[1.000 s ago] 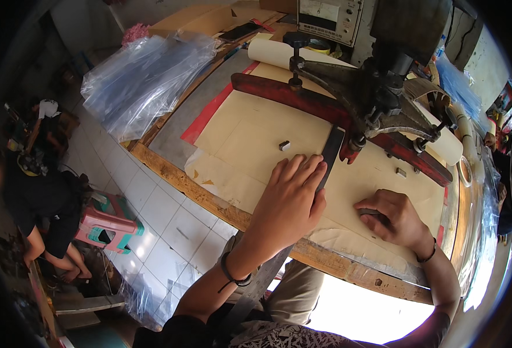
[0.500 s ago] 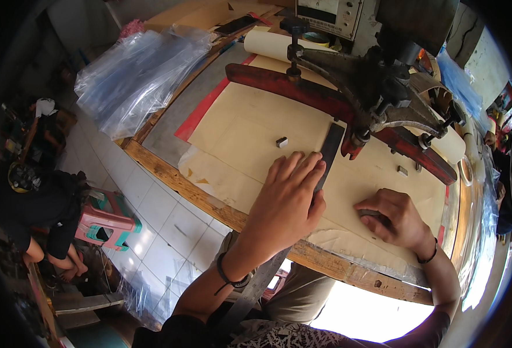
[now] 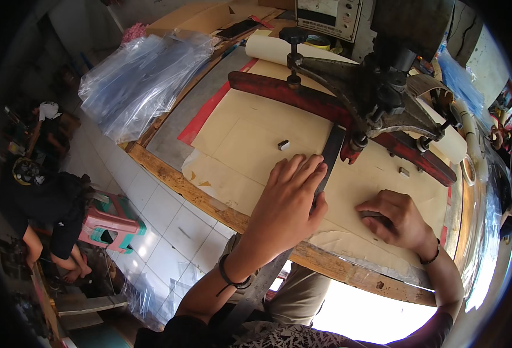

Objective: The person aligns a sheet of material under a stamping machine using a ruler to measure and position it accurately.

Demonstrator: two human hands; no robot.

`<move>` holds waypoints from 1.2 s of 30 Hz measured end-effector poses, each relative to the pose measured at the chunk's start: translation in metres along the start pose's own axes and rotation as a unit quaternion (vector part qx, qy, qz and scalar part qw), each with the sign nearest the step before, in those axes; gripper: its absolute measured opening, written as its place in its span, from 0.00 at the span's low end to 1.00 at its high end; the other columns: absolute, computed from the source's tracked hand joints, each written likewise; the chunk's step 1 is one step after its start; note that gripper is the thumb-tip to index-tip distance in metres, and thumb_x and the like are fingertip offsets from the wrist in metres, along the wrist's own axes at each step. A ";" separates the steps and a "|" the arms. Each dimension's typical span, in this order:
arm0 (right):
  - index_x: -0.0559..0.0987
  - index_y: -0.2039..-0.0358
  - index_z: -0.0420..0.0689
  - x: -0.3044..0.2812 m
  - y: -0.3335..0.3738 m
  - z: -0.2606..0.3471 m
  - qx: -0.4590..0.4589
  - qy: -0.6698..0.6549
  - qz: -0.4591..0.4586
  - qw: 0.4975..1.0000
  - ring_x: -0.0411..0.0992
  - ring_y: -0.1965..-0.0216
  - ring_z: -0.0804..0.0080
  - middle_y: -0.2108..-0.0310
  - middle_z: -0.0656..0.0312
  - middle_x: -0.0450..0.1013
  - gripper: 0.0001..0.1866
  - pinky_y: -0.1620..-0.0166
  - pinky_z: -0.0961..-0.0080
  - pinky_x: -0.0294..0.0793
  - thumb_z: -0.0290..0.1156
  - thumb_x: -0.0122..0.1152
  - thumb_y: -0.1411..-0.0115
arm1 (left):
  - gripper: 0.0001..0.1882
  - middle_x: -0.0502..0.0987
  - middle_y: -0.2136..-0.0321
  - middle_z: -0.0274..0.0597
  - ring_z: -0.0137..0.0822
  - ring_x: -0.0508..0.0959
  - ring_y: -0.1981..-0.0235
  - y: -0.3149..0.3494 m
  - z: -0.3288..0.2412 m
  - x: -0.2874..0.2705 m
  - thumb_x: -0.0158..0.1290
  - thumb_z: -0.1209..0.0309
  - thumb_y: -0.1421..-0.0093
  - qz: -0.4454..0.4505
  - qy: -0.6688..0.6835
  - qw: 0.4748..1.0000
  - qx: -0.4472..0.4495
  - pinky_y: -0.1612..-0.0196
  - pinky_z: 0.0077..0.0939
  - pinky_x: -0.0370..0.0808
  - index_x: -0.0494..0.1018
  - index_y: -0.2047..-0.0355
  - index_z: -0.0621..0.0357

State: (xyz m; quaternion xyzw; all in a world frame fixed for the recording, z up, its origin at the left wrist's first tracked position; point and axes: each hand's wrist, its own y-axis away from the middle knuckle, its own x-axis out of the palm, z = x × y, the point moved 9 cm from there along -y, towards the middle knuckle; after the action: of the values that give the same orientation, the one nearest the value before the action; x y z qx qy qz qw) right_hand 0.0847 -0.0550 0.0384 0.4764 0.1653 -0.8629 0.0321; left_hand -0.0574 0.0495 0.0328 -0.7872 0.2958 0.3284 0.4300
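Observation:
My left hand [image 3: 290, 203] lies with fingers stretched out on a dark metal straightedge [image 3: 331, 152], its fingertips pressing near the edge. The straightedge runs from under the press towards my lap, partly hidden beneath the hand. My right hand [image 3: 396, 219] is curled closed just above the cream sheet [image 3: 250, 130], and a small dark grey piece [image 3: 375, 214] shows between its fingers; its kind is hard to tell. One small metal block [image 3: 283, 145] rests on the sheet left of the straightedge, and another metal block [image 3: 404, 171] sits on the right side.
A red metal bar [image 3: 290, 95] crosses the sheet under a dark press head [image 3: 392, 87]. Clear plastic sheets [image 3: 146, 81] lie at the far left of the wood-edged table [image 3: 175, 180]. Behind the bar is a cream roll [image 3: 273, 49]. A person [image 3: 41, 200] sits beside a pink-and-green stool [image 3: 114, 223].
The view has shifted slightly. Both hands keep nearly the same pose and place on the sheet.

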 end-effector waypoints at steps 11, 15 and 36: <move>0.84 0.57 0.43 0.000 0.000 -0.001 -0.002 0.000 -0.002 1.000 0.77 0.68 0.57 0.68 0.57 0.77 0.12 0.64 0.63 0.77 0.28 0.69 0.43 | 0.22 0.73 0.43 0.51 0.49 0.70 0.40 -0.001 -0.001 -0.001 0.56 0.73 0.41 0.000 -0.004 1.000 0.001 0.36 0.45 0.66 0.75 0.46 0.71; 0.84 0.57 0.43 0.000 -0.002 0.002 -0.006 0.006 0.000 1.000 0.77 0.68 0.58 0.67 0.58 0.78 0.12 0.64 0.64 0.78 0.28 0.69 0.43 | 0.23 0.73 0.43 0.51 0.49 0.70 0.40 0.000 0.000 0.000 0.56 0.73 0.41 -0.002 -0.007 1.000 0.001 0.36 0.45 0.65 0.74 0.46 0.72; 0.84 0.57 0.43 -0.001 -0.001 0.005 -0.004 0.001 -0.006 1.000 0.76 0.69 0.57 0.70 0.57 0.75 0.12 0.65 0.62 0.76 0.27 0.69 0.43 | 0.24 0.73 0.41 0.50 0.48 0.70 0.39 0.002 -0.001 0.003 0.55 0.72 0.40 -0.002 -0.020 1.000 -0.002 0.36 0.44 0.66 0.74 0.44 0.70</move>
State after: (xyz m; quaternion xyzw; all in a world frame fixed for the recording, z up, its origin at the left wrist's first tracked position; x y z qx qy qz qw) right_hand 0.0814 -0.0558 0.0420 0.4765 0.1713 -0.8618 0.0283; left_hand -0.0568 0.0475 0.0304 -0.7821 0.2852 0.3434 0.4348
